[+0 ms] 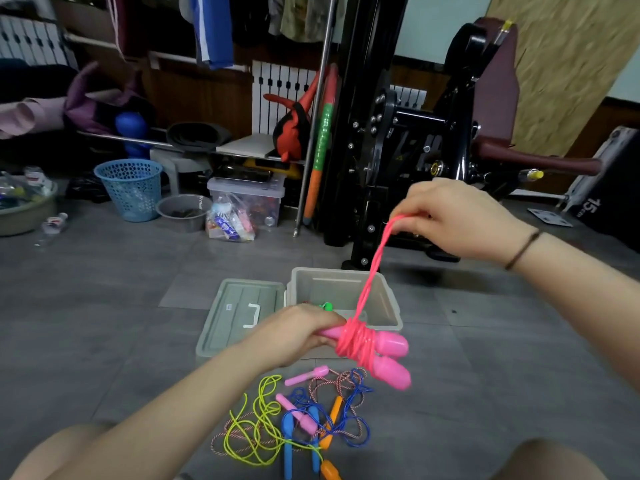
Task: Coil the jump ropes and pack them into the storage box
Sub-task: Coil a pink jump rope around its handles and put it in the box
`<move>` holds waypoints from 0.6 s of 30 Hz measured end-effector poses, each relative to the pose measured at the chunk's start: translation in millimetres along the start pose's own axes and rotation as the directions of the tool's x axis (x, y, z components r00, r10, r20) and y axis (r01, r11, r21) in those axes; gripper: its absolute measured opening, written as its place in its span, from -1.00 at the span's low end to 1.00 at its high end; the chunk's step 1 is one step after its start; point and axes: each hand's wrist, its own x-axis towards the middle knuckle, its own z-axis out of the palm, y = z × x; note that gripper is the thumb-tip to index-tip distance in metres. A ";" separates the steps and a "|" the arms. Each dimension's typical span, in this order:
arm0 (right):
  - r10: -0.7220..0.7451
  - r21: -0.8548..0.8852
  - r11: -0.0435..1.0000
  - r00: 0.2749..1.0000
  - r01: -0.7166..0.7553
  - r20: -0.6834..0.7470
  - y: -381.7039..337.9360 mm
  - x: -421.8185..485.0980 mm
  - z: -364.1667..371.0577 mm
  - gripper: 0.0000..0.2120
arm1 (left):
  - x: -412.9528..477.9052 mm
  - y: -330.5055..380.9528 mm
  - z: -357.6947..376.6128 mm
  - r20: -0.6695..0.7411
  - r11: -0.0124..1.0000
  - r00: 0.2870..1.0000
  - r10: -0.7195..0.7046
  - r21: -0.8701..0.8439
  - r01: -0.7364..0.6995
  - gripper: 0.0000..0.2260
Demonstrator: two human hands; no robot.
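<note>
Readable marks | white "15" with small "cm" beside it, printed sideways on black slanted panel [611, 188], far right | small yellow warning triangle on black machine frame [398, 157], symbol too small to read | labels on floor bottle [55, 221] and bagged packets [230, 221] were blurred, unreadable

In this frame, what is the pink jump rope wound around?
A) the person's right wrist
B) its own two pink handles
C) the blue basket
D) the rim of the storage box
B: the pink rope is coiled around its two pink handles, which the left hand grips, while the right hand holds the free loop up above them.
</note>
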 end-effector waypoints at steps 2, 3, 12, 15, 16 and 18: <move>0.087 0.096 0.992 0.996 -0.086 -0.003 15.6 12.5 11.2 -0.82 | -2.4 9.6 -4.5 -0.027 0.998 0.998 0.062 -0.023 -0.062 -0.72; 0.121 0.153 0.981 0.993 -0.120 0.004 22.1 16.0 17.8 -0.84 | -4.0 12.5 -6.6 -0.052 0.996 0.996 0.076 -0.040 -0.078 -0.73; 0.330 0.509 0.763 0.917 -0.399 0.224 33.6 -17.8 110.2 -0.87 | -17.5 28.7 -33.9 -0.425 0.881 0.901 -0.091 -0.455 -0.125 -0.71; 0.376 0.624 0.646 0.894 -0.440 0.242 9.2 -32.7 119.3 -0.76 | -12.5 26.9 -41.6 -0.492 0.741 0.799 -0.345 -0.666 -0.089 -0.74; 0.372 0.654 0.616 0.894 -0.439 0.250 1.4 -36.5 122.1 -0.72 | -10.1 25.4 -43.4 -0.504 0.716 0.761 -0.409 -0.694 -0.075 -0.81; 0.340 0.704 0.564 0.898 -0.432 0.279 -16.1 -43.6 125.1 -0.69 | -6.6 19.9 -44.8 -0.504 0.650 0.691 -0.519 -0.758 -0.065 -0.90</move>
